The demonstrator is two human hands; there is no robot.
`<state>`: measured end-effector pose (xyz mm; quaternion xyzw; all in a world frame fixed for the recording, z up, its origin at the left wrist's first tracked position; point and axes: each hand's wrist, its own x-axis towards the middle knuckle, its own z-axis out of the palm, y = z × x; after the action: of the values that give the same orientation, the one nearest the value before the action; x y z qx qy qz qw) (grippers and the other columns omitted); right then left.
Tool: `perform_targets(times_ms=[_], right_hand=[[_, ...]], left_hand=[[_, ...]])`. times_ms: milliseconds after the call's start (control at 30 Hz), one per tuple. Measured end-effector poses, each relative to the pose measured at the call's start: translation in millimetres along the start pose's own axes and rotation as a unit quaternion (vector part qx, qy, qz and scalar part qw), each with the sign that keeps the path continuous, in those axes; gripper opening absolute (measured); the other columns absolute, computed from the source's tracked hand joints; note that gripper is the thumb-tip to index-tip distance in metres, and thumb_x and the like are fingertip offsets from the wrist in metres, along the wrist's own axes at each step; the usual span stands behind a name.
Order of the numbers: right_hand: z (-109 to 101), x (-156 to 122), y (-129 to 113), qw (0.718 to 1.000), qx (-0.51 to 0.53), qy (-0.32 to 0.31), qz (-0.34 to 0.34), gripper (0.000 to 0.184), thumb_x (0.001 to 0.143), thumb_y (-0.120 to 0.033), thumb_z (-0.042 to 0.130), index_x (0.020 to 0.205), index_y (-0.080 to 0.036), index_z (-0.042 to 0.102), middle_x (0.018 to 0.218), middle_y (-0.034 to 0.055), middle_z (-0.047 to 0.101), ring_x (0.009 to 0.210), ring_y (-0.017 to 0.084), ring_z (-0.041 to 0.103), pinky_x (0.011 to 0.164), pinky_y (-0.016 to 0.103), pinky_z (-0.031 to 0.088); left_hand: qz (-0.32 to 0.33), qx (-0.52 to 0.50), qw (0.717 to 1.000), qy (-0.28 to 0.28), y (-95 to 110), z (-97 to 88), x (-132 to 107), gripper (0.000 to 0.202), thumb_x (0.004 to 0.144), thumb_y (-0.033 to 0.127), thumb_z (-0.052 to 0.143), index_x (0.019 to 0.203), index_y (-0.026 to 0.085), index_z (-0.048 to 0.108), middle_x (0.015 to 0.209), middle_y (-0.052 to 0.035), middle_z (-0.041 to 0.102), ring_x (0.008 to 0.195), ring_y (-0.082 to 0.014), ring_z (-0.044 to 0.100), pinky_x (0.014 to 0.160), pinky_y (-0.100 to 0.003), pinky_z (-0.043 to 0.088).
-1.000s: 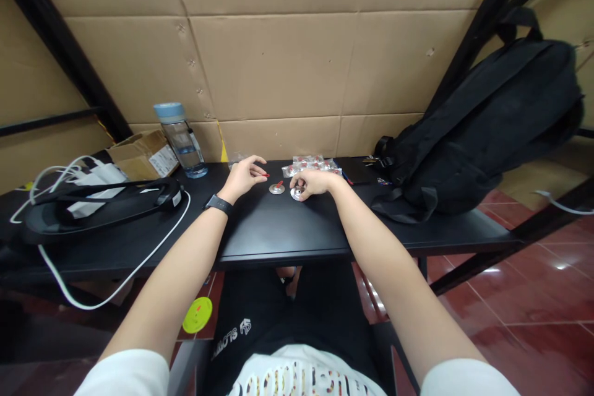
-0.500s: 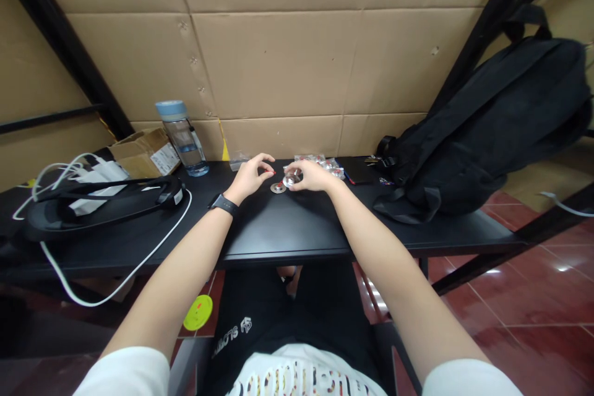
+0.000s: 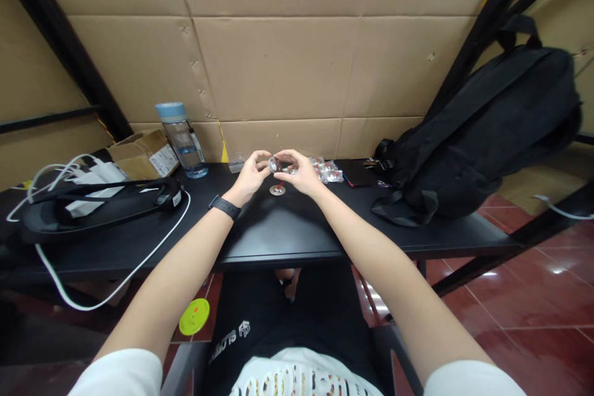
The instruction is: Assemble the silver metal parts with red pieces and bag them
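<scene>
My right hand [image 3: 301, 173] is closed round a small shiny, see-through round piece [image 3: 275, 165], held tilted just above the black table. My left hand [image 3: 253, 174] meets it from the other side, thumb and fingers bent together at the piece's edge. Whatever sits between the left fingertips is hidden. Below both hands, a flat silvery disc [image 3: 277, 190] lies on the table with a bit of red [image 3: 279, 184] at its top. Just beyond the right hand are several small clear packets [image 3: 331, 172] with red and silver contents.
A water bottle [image 3: 184, 142], a cardboard box [image 3: 143, 154], white adapters with cable [image 3: 95, 185] and a black headband-like device [image 3: 106, 207] stand left. A dark flat object [image 3: 357, 173], keys [image 3: 370, 163] and a black backpack [image 3: 477, 136] are right. Cardboard [image 3: 278, 68] walls the back.
My right hand has lifted the shiny piece up and left, tilting it. My left hand, earlier pinching a small red bit apart from it, now touches the piece. The disc is more exposed.
</scene>
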<state>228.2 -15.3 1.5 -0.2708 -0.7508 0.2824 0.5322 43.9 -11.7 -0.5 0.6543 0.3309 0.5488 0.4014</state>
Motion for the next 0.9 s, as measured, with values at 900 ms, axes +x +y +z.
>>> perform_targets(times_ms=[900], right_hand=[[-2,-1,5,0.993,0.083,0.019,0.083,0.038,0.072,-0.029,0.072,0.106,-0.022,0.056,0.076,-0.0022,0.07,0.071,0.016,0.068,0.073,0.031,0.056]], left_hand=[[0.094,0.208,0.973,0.019,4,4.8,-7,0.033,0.094,0.042,0.06,0.12,0.023,0.055,0.105,-0.0057,0.076,0.101,-0.0207,0.073,0.094,-0.035,0.052]])
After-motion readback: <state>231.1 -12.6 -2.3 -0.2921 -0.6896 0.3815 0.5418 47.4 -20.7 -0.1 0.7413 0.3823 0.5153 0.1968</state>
